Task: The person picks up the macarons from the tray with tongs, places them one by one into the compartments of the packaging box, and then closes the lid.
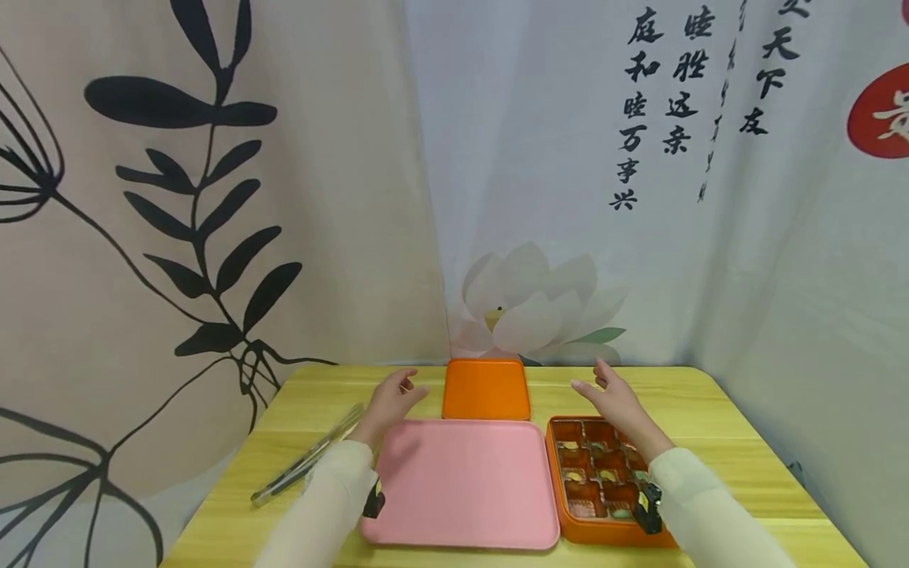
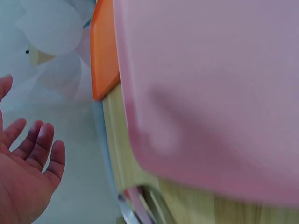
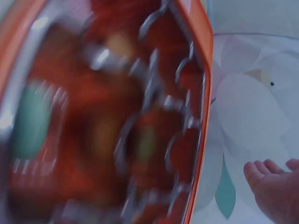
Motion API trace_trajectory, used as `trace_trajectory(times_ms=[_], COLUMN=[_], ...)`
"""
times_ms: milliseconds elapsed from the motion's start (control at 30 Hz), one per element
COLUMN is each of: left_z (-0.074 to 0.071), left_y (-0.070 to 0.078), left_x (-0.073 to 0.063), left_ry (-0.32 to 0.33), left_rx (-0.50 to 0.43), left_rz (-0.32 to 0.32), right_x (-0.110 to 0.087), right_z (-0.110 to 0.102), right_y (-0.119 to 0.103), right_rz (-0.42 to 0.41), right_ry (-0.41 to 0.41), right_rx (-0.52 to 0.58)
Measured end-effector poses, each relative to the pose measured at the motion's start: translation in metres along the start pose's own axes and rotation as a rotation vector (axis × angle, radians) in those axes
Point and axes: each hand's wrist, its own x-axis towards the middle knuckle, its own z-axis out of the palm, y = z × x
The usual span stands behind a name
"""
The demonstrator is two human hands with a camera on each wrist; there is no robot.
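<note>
My left hand [image 1: 389, 404] hovers over the back left corner of a pink tray [image 1: 465, 485], its fingers loosely bent around nothing. In the left wrist view that hand [image 2: 29, 172] shows a bare palm. On the other side my right hand [image 1: 619, 402] is raised above the back of an orange box [image 1: 556, 473], also holding nothing. A clear divided insert [image 1: 591, 495] inside the box has small yellow and green pieces in several compartments. My right forearm covers part of the box. Behind the pink tray lies a flat orange lid or tray [image 1: 486, 390].
Left of the pink tray lies a long clear packet [image 1: 308, 456] of slim items, partly behind my left sleeve; its contents are unclear. Everything stands on a wooden table [image 1: 746, 442]. A printed curtain [image 1: 355, 197] hangs right behind the table's back edge.
</note>
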Motion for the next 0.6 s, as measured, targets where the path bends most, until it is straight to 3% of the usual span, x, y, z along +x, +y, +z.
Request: trace_trajectory(times_ms=[267, 600], left_z=[0.033, 0.062], left_y=[0.009, 0.007], left_x=[0.011, 0.019], left_ry=[-0.001, 0.032], left_rx=[-0.059, -0.149], left_rz=[-0.053, -0.131], right_x=[0.025, 0.038], right_z=[0.039, 0.084], right_y=[-0.018, -0.025], right_rz=[0.014, 0.095], right_ry=[0.001, 0.053], right_rx=[0.093, 0.254])
